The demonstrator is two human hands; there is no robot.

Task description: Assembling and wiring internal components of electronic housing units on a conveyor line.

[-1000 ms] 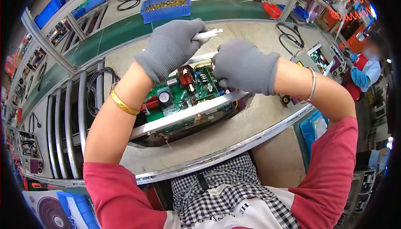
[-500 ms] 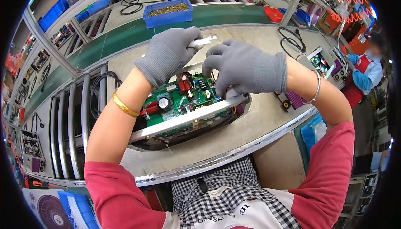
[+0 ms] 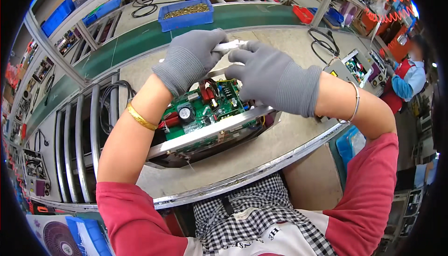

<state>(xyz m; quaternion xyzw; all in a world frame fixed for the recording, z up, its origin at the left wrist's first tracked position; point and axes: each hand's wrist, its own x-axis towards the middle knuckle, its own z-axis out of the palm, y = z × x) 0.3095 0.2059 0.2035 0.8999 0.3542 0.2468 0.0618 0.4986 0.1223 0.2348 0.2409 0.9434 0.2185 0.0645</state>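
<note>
My left hand, in a grey knitted glove, is closed round a slim white stick-like piece, whose exact kind I cannot make out. It holds this piece above the far side of an opened metal chassis. My right hand, gloved alike, hovers over the chassis's right part with fingers bent and apart. One of its fingertips meets the white piece's right end; its thumb is hidden. Inside the chassis lies a green circuit board with red wires, a round black-and-white component and several smaller parts.
Beyond the worktop runs a green conveyor belt bearing a blue bin of small brass-coloured parts. Metal rollers are at left. A black cable and another opened unit lie at right, near a person.
My right hand has shifted up and away from the board, and its fingertip has reached the white piece's end. My left hand keeps its grip, nearly still.
</note>
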